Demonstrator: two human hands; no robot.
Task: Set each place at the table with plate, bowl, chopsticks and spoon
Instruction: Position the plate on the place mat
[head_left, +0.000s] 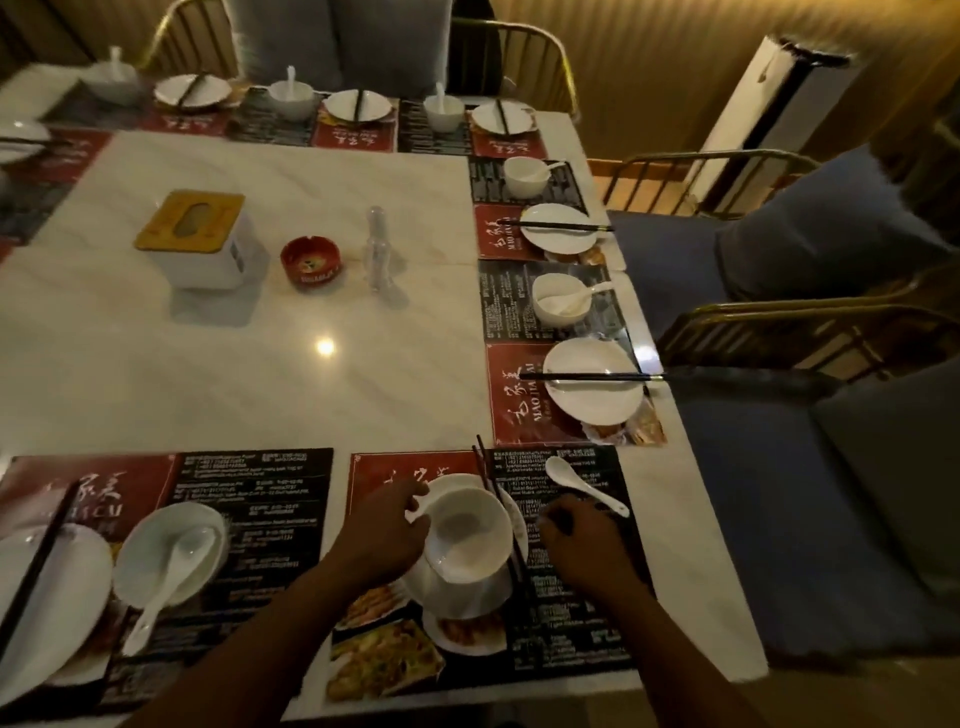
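Crockery at the near-left place is sitting in the finished pattern: the left plate (52, 587) is carrying the left chopsticks (39, 561) across it, and the left bowl (156, 545) just beside it is holding the left spoon (174, 564), so this place is serving as a template for the one being laid. Further in, the left hand (384, 535) is gripping the centre bowl (470, 538) by its left rim, fingers curled over the edge. The bowl is tipping towards the person over the centre plate (452, 481). I judge it is being taken off the plate to go beside it on the placemat (571, 623), as at the other places, though I cannot tell whether it is lifted clear or touching the plate. The centre chopsticks (491, 491) are lying along the plate's right edge, just beside the bowl, probably parked there until the bowl is out of the way and they can go across the plate. The right hand (584, 543) is resting on the dark half of the placemat with its fingers curled under; I cannot tell whether it is pinching anything. The loose spoon (582, 483) is lying on the placemat just beyond that hand, outside the bowl, likely because the bowl is not yet in its spot. Along the right edge of the desk (260, 364), the right-edge bowl (561, 299) and right-edge plate (592, 382) are showing the same arrangement.
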